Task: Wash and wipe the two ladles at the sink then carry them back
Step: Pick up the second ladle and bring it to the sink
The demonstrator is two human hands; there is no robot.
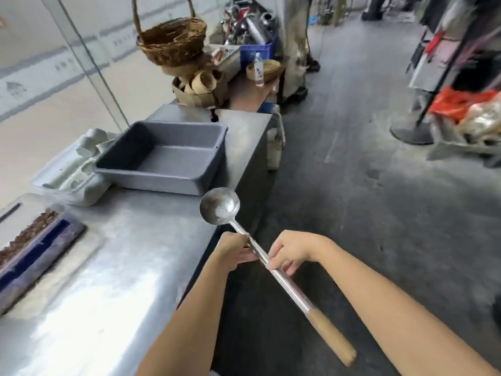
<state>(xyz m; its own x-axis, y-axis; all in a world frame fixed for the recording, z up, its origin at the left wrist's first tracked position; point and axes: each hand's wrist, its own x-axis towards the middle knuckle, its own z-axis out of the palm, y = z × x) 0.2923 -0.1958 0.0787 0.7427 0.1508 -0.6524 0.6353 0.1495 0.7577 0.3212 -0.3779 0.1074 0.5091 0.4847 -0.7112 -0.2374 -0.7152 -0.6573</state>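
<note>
A long steel ladle (220,208) with a wooden grip at its near end is held level over the edge of the steel counter (113,267). Its bowl faces up and shows brownish marks. My left hand (235,248) grips the shaft just below the bowl. My right hand (291,251) holds the shaft a little further down, fingers curled round it. Only one ladle is in view. No sink is visible.
A grey plastic tub (168,156) stands on the counter beyond the ladle, with a clear bin of white cups (73,169) to its left. A wicker basket (170,39) and bamboo steamers sit further back. To the right lies grey floor, with a fan base (412,134) and bags.
</note>
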